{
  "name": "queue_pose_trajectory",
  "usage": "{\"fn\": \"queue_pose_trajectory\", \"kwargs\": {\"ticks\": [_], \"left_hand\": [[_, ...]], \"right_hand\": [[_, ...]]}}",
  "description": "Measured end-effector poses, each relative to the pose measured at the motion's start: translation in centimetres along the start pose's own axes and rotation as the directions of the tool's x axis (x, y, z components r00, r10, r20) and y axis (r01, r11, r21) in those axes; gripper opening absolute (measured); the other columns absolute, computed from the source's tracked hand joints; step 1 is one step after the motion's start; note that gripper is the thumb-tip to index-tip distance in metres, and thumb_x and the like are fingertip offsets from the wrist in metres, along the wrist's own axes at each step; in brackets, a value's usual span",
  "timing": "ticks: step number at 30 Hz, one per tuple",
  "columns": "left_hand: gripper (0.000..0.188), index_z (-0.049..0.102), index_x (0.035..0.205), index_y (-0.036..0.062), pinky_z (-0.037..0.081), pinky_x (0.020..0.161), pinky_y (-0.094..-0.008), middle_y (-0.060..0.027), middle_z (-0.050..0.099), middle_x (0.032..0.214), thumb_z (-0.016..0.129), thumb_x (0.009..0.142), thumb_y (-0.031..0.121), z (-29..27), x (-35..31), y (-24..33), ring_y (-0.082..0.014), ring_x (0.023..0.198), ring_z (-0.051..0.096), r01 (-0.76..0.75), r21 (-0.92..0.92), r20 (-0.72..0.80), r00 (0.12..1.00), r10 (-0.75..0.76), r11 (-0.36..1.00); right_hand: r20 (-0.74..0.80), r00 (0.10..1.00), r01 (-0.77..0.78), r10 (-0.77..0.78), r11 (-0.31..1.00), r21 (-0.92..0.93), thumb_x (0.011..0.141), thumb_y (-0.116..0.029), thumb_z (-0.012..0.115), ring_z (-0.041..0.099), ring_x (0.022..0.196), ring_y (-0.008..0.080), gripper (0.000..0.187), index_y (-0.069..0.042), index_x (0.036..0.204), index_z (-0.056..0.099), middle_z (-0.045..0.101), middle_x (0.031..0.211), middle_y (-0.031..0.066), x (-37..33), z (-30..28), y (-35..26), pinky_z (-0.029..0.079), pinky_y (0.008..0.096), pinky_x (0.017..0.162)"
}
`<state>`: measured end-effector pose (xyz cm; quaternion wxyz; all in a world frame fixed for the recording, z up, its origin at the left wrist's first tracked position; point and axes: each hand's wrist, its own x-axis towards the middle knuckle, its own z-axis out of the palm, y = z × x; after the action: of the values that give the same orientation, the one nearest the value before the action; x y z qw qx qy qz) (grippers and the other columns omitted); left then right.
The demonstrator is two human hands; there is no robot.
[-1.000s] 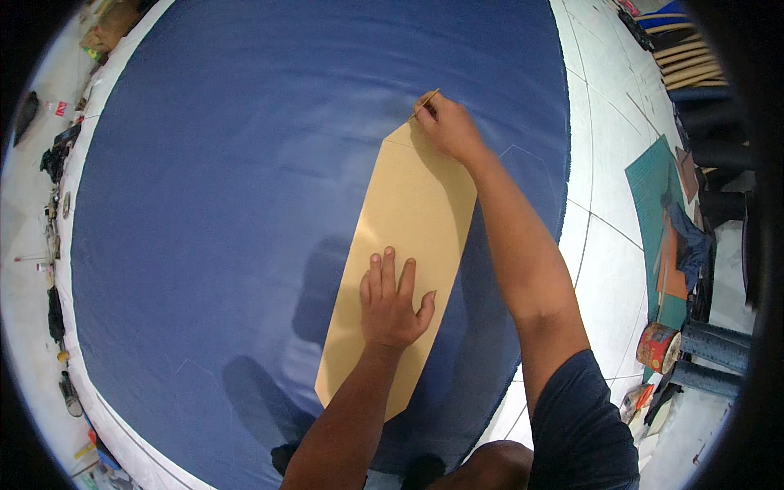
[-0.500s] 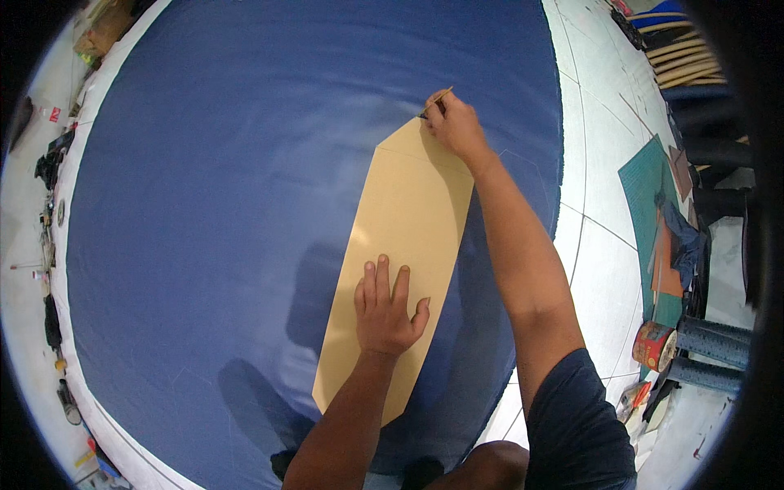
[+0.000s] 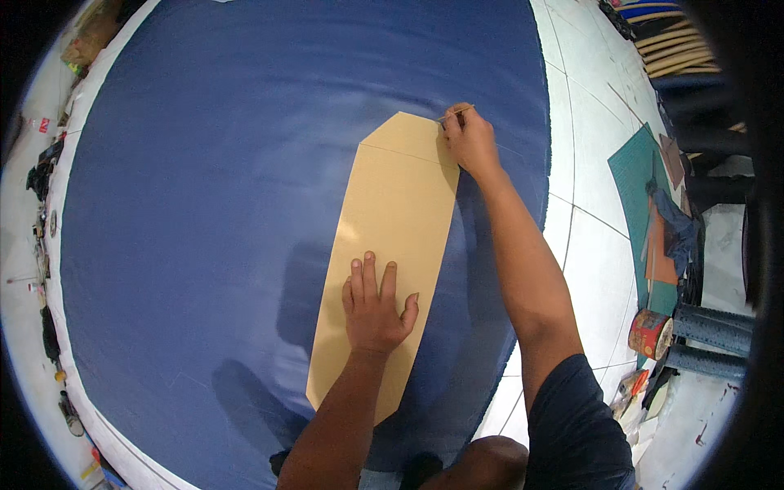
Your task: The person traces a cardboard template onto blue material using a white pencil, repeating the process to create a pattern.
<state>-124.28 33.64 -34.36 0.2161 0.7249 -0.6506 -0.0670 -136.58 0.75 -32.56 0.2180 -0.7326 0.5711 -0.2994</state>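
A long tan board template [image 3: 392, 200] with cut-off corners lies flat on a wide dark blue sheet of material [image 3: 204, 188]. My left hand [image 3: 378, 314] presses flat on the template's lower half, fingers spread. At the template's upper right corner, my right hand [image 3: 471, 139] pinches a thin pen-like tool [image 3: 457, 113], its tip by the template's edge. I cannot make out the exact kind of tool. Faint lines show on the blue sheet around the template.
White floor tiles [image 3: 592, 237] border the sheet at right. Beyond lie a green cutting mat [image 3: 629, 175], a round red tin [image 3: 651, 333] and dark blue rolls [image 3: 710, 331]. Small tools and odds and ends line the left side. Curved tan strips [image 3: 674, 51] sit at top right.
My right hand has moved with the tool from the template's top edge right and down to its upper right corner. My left hand stays flat on the template.
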Motion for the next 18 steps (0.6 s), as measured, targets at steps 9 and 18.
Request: {"fn": "queue_pose_trajectory", "kwargs": {"ticks": [9, 18], "left_hand": [[0.068, 0.053, 0.144, 0.0060, 0.027, 0.117, -0.0577, -0.0270, 0.037, 0.159, 0.069, 0.089, 0.042, -0.4, 0.3, 0.3, -0.0458, 0.149, 0.032, 0.038, 0.014, 0.088, 0.995, -0.039, 0.999], [0.067, 0.054, 0.145, 0.0057, 0.029, 0.116, -0.0566, -0.0270, 0.037, 0.159, 0.067, 0.090, 0.043, -0.7, 0.4, 0.6, -0.0457, 0.148, 0.033, 0.038, 0.047, 0.119, 0.992, -0.043, 0.998]], "right_hand": [[-0.036, 0.995, -0.089, 0.092, 0.994, 0.067, 0.101, -0.022, 0.060, 0.073, 0.087, 0.0352, 0.024, 0.000, 0.108, 0.068, 0.074, 0.093, 0.0201, -0.5, 0.0, 0.9, 0.057, 0.0434, 0.078], [-0.001, 0.984, 0.175, -0.177, 0.978, -0.111, 0.099, -0.019, 0.061, 0.069, 0.096, 0.0433, 0.020, -0.002, 0.106, 0.068, 0.073, 0.101, 0.0223, -1.6, -1.7, -0.3, 0.055, 0.0504, 0.083]]}}
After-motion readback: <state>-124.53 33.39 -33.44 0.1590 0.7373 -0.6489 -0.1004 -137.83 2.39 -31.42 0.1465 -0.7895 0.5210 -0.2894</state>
